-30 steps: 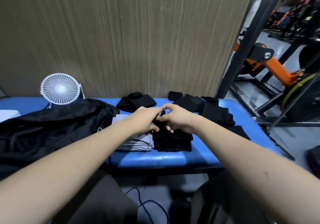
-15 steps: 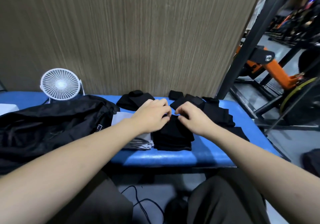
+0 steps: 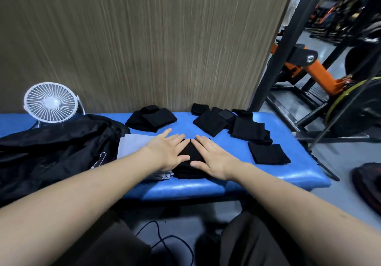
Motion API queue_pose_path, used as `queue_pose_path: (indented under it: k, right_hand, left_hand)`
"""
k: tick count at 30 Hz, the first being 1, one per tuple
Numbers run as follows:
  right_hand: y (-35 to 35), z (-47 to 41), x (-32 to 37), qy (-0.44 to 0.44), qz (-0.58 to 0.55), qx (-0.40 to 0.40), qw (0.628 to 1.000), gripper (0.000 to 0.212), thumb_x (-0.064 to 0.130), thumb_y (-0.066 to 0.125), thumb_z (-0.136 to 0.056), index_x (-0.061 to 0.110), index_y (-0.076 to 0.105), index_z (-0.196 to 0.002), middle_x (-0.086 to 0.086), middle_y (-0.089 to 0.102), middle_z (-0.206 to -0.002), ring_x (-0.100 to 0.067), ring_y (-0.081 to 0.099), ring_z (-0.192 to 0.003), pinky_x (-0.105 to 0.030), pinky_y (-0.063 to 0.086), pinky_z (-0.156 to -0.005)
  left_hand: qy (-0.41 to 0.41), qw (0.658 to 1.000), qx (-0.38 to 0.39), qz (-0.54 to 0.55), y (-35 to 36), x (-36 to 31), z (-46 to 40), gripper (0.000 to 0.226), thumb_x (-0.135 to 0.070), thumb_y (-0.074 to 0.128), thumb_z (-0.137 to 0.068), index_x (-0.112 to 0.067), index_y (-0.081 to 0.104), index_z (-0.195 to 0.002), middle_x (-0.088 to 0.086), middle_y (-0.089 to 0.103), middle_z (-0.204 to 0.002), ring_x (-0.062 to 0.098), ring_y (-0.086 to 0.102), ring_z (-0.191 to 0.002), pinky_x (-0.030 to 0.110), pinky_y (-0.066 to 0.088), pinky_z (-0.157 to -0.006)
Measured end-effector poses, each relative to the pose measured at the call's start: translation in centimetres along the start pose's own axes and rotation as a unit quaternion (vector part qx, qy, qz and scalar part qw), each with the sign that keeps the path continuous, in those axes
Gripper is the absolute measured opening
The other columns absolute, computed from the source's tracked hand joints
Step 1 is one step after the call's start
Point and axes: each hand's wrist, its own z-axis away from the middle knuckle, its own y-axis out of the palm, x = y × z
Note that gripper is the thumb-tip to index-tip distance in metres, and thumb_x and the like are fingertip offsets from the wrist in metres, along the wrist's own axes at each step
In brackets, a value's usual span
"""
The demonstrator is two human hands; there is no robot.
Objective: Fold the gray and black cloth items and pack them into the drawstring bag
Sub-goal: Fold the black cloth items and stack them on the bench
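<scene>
Setting: blue padded bench (image 3: 216,185) in front of us, pushed against a wood-grain wall panel (image 3: 144,39); gym equipment beyond our right hand, past the bench end.
Left hand (image 3: 168,151): flat, fingers straight and spread, palm down; it presses on the left part of the folded black stack (image 3: 189,162) and reaches over the gray pile's near edge. It grasps nothing.
Right hand (image 3: 212,156): likewise flat and released, fingers straight, palm down on the right part of the same stack. We see its fingertips almost meet those of the left hand over the middle of the cloth.
Folded black stack: directly under both our palms, near the front edge of the bench, several layers showing below the thumbs.
Gray folded pile (image 3: 132,144): just left of the left hand, touching the black stack's side.
Drawstring bag (image 3: 53,152): black, crumpled, lying further left of the left hand, beside the gray pile; whether its mouth is open we cannot tell.
Other black cloths: one folded heap (image 3: 151,119) beyond the left fingertips; a cluster (image 3: 233,125) beyond the right fingertips; a single folded square (image 3: 268,153) to the right of the right hand.
White desk fan (image 3: 50,102): far left, behind the bag, by the wall.
</scene>
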Motion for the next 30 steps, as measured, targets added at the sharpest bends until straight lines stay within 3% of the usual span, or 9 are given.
queue_pose_path:
  k: [8,19,21,25,27,30]
  right_hand:
    - [0.5,0.1,-0.2,-0.006,-0.038,-0.022,0.999,0.103,0.08,0.017,-0.079,0.012,0.015,-0.157,-0.01,0.017,-0.161,-0.022,0.013,-0.149,-0.033,0.011,-0.123]
    - [0.5,0.8,0.1,-0.011,-0.031,-0.025,0.999,0.106,0.082,0.015,-0.076,0.013,0.015,-0.157,-0.007,0.019,-0.159,-0.02,0.016,-0.147,-0.03,0.013,-0.122]
    - [0.3,0.7,0.1,-0.002,-0.048,-0.017,0.999,0.102,0.081,0.022,-0.079,0.015,0.016,-0.157,-0.004,0.018,-0.16,-0.018,0.015,-0.147,-0.03,0.014,-0.122]
    - [-0.9,-0.4,-0.5,0.022,-0.132,0.007,0.991,0.083,0.057,0.064,-0.086,0.023,0.029,-0.152,0.002,0.03,-0.152,-0.017,0.026,-0.142,-0.037,0.023,-0.118]
    - [-2.4,-1.3,-0.9,0.022,-0.16,0.002,0.987,0.071,0.048,0.074,-0.082,0.027,0.043,-0.143,0.005,0.039,-0.142,-0.015,0.036,-0.135,-0.039,0.029,-0.115]
    - [-5.2,-3.6,-0.8,0.008,-0.214,-0.056,0.975,0.035,0.036,0.071,-0.086,0.033,0.062,-0.12,0.007,0.053,-0.125,-0.012,0.049,-0.122,-0.038,0.036,-0.111]
  left_hand:
    - [-0.02,0.999,0.041,0.0,-0.7,-0.8,-0.2,0.068,-0.054,0.007,-0.102,-0.016,-0.006,-0.156,0.005,-0.001,-0.165,0.016,-0.002,-0.152,0.043,-0.01,-0.121]
    - [0.009,0.998,0.041,0.037,-1.0,-1.0,0.8,0.068,-0.054,0.01,-0.102,-0.014,-0.002,-0.157,0.007,0.013,-0.163,0.02,0.01,-0.15,0.047,-0.008,-0.121]
    - [0.021,0.997,0.025,0.069,-1.0,-0.4,0.6,0.068,-0.054,0.014,-0.102,-0.015,0.004,-0.157,0.006,0.022,-0.159,0.02,0.018,-0.148,0.047,-0.008,-0.121]
    - [0.042,0.982,0.01,0.182,-1.6,1.3,-0.1,0.062,-0.057,0.027,-0.1,-0.026,0.024,-0.154,-0.002,0.037,-0.149,0.014,0.029,-0.143,0.047,-0.008,-0.121]
    - [0.046,0.954,-0.017,0.295,-2.1,2.9,-0.3,0.056,-0.056,0.036,-0.099,-0.031,0.035,-0.148,-0.007,0.04,-0.147,0.01,0.03,-0.14,0.044,0.005,-0.122]
    - [-0.012,0.919,-0.152,0.363,-2.3,7.2,-0.6,0.039,-0.043,0.055,-0.094,-0.026,0.056,-0.129,-0.003,0.054,-0.127,0.014,0.051,-0.121,0.038,0.037,-0.108]
